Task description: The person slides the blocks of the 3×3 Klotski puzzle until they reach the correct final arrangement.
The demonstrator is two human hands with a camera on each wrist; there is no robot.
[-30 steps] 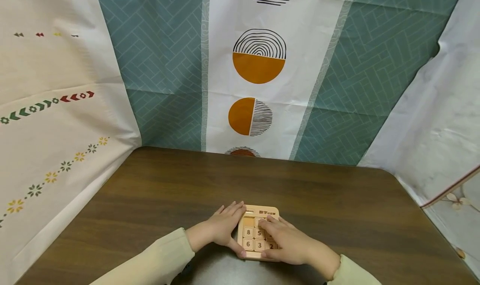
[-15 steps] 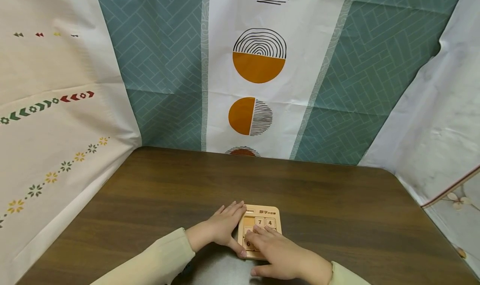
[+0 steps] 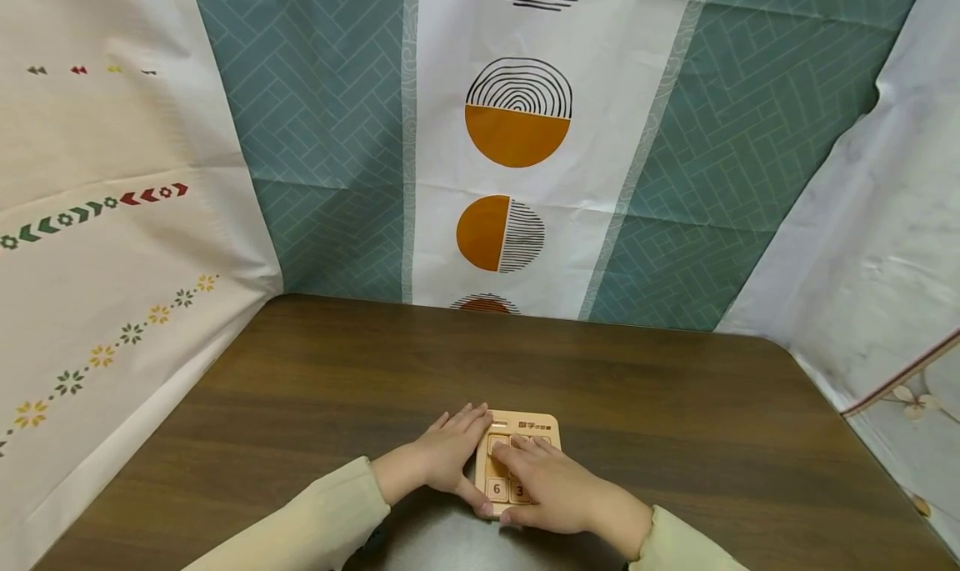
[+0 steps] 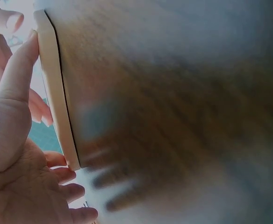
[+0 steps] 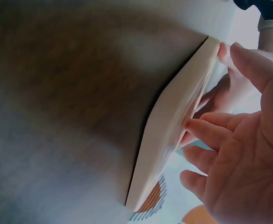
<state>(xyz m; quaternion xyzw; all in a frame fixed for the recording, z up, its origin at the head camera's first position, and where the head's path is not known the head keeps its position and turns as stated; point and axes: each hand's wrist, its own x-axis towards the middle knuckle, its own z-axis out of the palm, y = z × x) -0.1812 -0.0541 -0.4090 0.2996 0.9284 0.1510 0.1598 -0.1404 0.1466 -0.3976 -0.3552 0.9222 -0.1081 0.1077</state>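
Note:
A light wooden number slide puzzle (image 3: 497, 508) lies flat on the brown table. Its 6 tile (image 3: 497, 489) and 3 tile (image 3: 519, 493) show in the bottom row; many others are covered by fingers. My left hand (image 3: 448, 454) holds the puzzle's left side, thumb at the near corner and fingers at the far one. Over the tiles lies my right hand (image 3: 558, 488), its index fingertip on the top-left tile (image 3: 495, 443). Below that tile, bare wood shows. In the right wrist view, the right hand's fingers (image 5: 211, 135) are fairly straight against the puzzle.
The dark wooden table (image 3: 360, 371) extends around the puzzle. Behind it hangs a green and white patterned cloth (image 3: 330, 137). A pale cloth (image 3: 112, 262) with flower motifs borders the left, and a marbled white cloth (image 3: 877, 246) the right.
My right hand shifted left and toward me, then forward again, sliding a tile from the middle-left slot up into the top-left gap. My left hand stayed in place.

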